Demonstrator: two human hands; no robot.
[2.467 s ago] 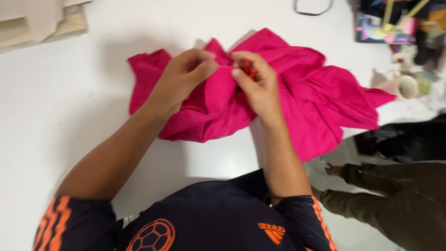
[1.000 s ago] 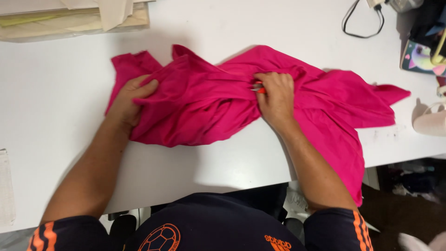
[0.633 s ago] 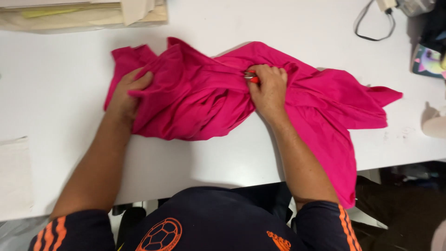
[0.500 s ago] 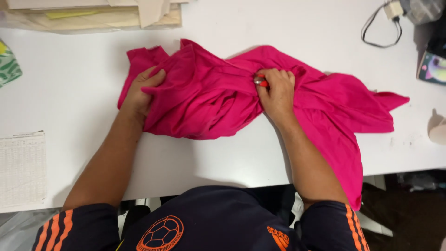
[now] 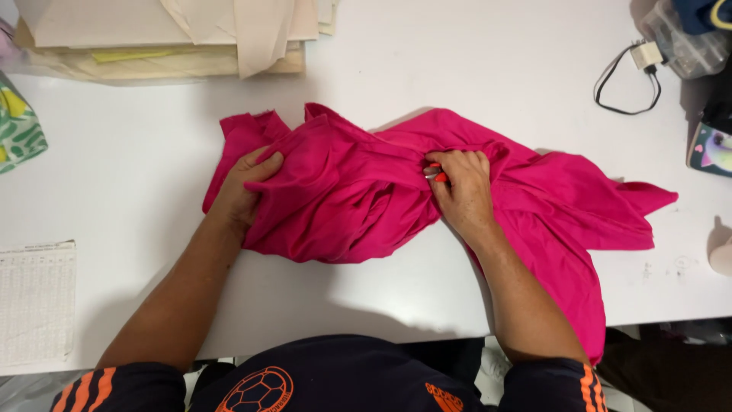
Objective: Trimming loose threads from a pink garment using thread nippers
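Garment point(image 5: 366, 198), bright pink, crumpled w/ folds, part hanging off table point(image 5: 457, 69).

Bright pink garment point(image 5: 358, 198) lay crumpled on the white table point(image 5: 473, 69), bunched in folds at centre, one end w/ raw edges toward the table's far left, other end spread right & hanging off the near edge. Small orange-handled tool point(image 5: 436, 172) sat on top, mid-garment, mostly hidden.
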